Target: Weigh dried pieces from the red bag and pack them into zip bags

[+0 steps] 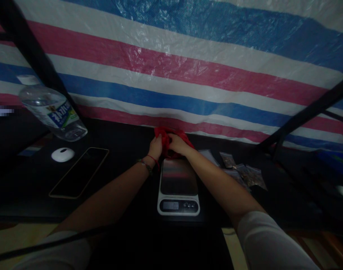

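A red bag (188,140), crumpled and soft, lies behind the scale against the striped sheet. My left hand (156,145) is closed on the bag's left edge. Inside the bag's opening is my right hand (177,144); its fingers are mostly hidden, so I cannot see what they touch. Just in front of both hands sits a white kitchen scale (178,187) with a dark, shiny plate and a small display. Several small clear zip bags (254,176) with little brownish pieces inside lie to the right of my right forearm.
On the left are a phone (80,173), a white oval mouse (62,154) and a clear water bottle (54,108). A striped plastic sheet (171,67) hangs behind the black table (126,140). Black slanted bars (309,116) frame both sides. A blue object (336,161) is at far right.
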Tool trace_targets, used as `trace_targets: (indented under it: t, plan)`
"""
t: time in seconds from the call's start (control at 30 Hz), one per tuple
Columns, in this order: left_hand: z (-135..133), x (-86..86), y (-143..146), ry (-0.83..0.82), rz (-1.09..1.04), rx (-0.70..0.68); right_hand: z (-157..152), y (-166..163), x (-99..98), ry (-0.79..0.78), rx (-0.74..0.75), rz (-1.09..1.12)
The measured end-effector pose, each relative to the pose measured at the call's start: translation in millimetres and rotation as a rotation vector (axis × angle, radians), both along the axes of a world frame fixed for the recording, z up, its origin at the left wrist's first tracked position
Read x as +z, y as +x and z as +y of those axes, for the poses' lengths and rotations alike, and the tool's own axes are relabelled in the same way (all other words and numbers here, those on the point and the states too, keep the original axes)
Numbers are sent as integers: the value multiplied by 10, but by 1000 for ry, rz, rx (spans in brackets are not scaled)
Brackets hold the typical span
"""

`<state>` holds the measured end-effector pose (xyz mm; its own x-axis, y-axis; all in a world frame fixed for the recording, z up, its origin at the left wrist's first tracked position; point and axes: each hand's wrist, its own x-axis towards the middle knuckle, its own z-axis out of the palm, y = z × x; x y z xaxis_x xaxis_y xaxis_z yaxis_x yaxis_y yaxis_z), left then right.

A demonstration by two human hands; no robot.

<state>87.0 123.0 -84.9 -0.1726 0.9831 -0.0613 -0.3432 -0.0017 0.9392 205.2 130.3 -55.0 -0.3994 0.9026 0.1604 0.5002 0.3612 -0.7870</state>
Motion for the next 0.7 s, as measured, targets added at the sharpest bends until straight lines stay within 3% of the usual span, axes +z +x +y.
trace_targets:
  t: [0.13,0.23,0.4,0.57,0.7]
  plan:
    - [-14,-14,-26,33,110,-95,-29,18,11,-10,-8,-11]
    - [6,-45,-29,66,-11,-133,-18,41,-24,-48,-8,85]
    - [80,-70,-80,37,-266,6,25,104,-93,-150,-8,256]
    - [116,-70,-169,24,-295,96,50,188,-109,-176,-44,242]
    - [121,-59,-191,50,-269,86,66,252,-108,-136,-71,203]
